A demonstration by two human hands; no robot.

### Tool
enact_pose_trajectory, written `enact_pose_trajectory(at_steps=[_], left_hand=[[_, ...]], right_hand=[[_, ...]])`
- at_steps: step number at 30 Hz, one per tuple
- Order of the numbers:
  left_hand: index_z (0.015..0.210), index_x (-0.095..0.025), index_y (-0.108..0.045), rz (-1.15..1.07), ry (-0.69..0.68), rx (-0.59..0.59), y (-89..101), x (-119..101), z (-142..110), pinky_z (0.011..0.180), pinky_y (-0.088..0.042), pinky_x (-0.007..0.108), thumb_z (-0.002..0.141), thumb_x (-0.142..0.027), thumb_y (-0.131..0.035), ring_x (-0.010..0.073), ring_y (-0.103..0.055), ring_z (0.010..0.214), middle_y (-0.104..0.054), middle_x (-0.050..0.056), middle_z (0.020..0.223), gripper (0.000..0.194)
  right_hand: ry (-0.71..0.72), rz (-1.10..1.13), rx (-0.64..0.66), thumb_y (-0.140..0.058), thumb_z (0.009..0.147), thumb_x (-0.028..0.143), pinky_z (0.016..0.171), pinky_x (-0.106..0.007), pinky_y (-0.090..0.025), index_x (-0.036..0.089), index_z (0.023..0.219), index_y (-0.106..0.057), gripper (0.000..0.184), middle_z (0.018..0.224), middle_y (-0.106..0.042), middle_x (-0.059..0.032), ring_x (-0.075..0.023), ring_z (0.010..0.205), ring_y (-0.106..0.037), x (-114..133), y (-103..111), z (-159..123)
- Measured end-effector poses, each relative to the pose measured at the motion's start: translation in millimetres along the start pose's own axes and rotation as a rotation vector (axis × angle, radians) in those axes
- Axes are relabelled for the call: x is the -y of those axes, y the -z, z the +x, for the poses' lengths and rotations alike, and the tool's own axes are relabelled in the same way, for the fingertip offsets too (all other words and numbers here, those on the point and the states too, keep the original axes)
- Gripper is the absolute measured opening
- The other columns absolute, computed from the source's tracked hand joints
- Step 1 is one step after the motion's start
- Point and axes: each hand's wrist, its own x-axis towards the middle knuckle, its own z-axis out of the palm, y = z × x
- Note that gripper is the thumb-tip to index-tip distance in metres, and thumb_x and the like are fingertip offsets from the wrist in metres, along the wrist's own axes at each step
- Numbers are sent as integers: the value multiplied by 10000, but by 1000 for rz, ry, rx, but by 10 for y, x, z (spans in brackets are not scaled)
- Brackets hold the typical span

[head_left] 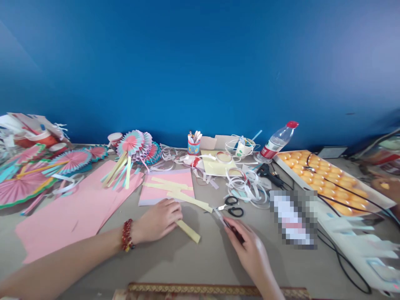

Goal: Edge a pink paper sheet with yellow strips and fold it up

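My left hand, fingers curled, rests low over the table and holds one end of a short yellow paper strip. My right hand is closed around the dark handle of a craft knife, its thin pale blade pointing up and to the left. Just beyond the blade lies a pair of black-handled scissors. A longer yellow paper strip reaches toward the blade. More such strips lie across a pink sheet ahead of my left hand.
Large pink paper sheets and folded paper fans cover the left side. At the back stand a pen cup and a tilted plastic bottle. White ribbon coils, a glue gun and a tray of yellow rounded pieces lie right.
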Motion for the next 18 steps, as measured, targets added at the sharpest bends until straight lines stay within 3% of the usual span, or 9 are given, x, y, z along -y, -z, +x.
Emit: enact_pose_trajectory(at_steps=[4, 10, 14, 18], left_hand=[[986, -266, -627, -79, -192, 50, 171, 112, -54, 1031, -379, 410, 873, -84, -547, 247, -516, 1148, -576, 49, 1230, 228], [1190, -252, -568, -89, 7, 14, 172, 92, -241, 1011, -415, 405, 753, -59, -548, 258, -526, 1105, -550, 70, 1222, 479], [1057, -223, -599, 4, 8, 44, 85, -39, -340, 973, -439, 398, 785, -51, -540, 260, -543, 1073, -562, 84, 1191, 327], [982, -250, -618, 36, -201, 57, 46, -119, -327, 1006, -422, 370, 916, -113, -535, 237, -538, 1119, -583, 56, 1235, 173]], right_hand=[[2, 1, 6, -493, 959, 408, 757, -266, -579, 247, 1097, -715, 308, 1076, -740, -78, -216, 930, -720, -28, -4, -6], [3, 4, 0, -496, 956, 430, 767, -262, -581, 261, 1088, -719, 310, 1073, -742, -66, -212, 919, -723, -40, -16, -2], [-2, -2, 12, -495, 954, 435, 737, -240, -580, 270, 1095, -720, 313, 1076, -742, -60, -203, 903, -725, -25, -9, 7], [12, -11, 45, -486, 958, 435, 709, -235, -577, 273, 1090, -719, 313, 1072, -742, -58, -204, 902, -722, -26, 4, 18]])
